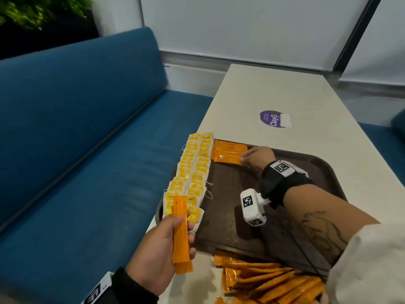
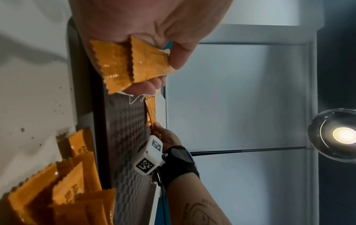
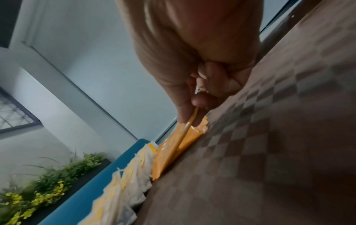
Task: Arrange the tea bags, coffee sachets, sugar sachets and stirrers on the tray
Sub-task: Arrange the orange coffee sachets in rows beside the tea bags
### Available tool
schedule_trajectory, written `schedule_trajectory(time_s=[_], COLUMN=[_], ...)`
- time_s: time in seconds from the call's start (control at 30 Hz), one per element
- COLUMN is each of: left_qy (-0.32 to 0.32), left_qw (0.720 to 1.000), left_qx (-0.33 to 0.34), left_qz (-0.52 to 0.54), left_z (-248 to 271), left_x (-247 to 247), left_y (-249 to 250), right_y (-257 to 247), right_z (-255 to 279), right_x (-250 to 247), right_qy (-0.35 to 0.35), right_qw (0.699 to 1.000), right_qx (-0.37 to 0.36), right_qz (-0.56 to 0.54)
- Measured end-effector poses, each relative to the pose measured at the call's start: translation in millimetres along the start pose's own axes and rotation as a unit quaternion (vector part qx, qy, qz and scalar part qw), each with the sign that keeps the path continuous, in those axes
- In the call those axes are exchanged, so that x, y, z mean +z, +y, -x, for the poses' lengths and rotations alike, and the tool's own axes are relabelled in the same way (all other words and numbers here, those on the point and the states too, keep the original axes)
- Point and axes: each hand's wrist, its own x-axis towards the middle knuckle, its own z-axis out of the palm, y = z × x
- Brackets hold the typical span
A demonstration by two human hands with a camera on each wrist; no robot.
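A brown tray point(image 1: 252, 218) lies on the pale table. Two rows of yellow-and-white tea bags point(image 1: 192, 172) run along its left side. Several orange sachets point(image 1: 228, 153) lie stacked in a row at the tray's far left corner. My right hand point(image 1: 256, 157) pinches the end of the nearest orange sachet point(image 3: 185, 132) of that row, low over the tray. My left hand point(image 1: 166, 242) grips two orange sachets point(image 1: 180, 233) upright, off the tray's near left corner; both ends point(image 2: 133, 64) show in the left wrist view.
A loose heap of orange sachets point(image 1: 267, 281) lies on the table in front of the tray's near edge. A purple sticker point(image 1: 272, 119) is on the table beyond the tray. A blue bench point(image 1: 76, 150) runs along the left. Plants point(image 3: 44, 175) stand behind it.
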Motion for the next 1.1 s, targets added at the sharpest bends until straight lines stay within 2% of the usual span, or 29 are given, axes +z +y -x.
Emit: schedule_trajectory(time_s=[0.3,0.47,0.63,0.73,0.8,0.9,1.0,1.1], left_qy=[0.005,0.007,0.001,-0.004,-0.006,-0.005,-0.010,-0.025], left_qw=[1.000,1.000,1.000,0.999,0.999,0.998,0.997,0.996], left_qx=[-0.025,-0.027,-0.010,0.003,0.012,0.031,0.039,0.051], left_qz=[-0.004,-0.008,-0.029,-0.034,-0.041,-0.058,-0.059,-0.067], left_z=[-3.1,-4.4,-2.5,0.9,3.6,9.1,12.6,13.2], left_x=[-4.5,-5.4,-4.5,-0.6,3.6,11.7,19.8,26.1], left_y=[1.8,1.6,0.5,0.0,-1.0,-4.3,-9.9,-16.7], right_y=[-10.0,-9.2,-5.8,-4.1,-4.1,-8.8,-11.4,-5.2], right_z=[-15.2,-21.7,-22.6,-11.1,8.5,57.1,117.3,175.3], right_x=[14.4,16.5,12.7,-0.4,-12.6,-28.8,-39.0,-37.4], right_qy=[0.010,0.020,0.036,0.053,0.054,-0.003,-0.144,-0.267], right_qw=[0.997,0.986,0.986,0.990,0.995,0.997,0.985,0.958], right_qx=[0.022,0.047,0.060,0.030,-0.015,-0.070,-0.092,-0.102], right_qz=[0.072,0.161,0.153,0.128,0.083,0.015,-0.038,-0.028])
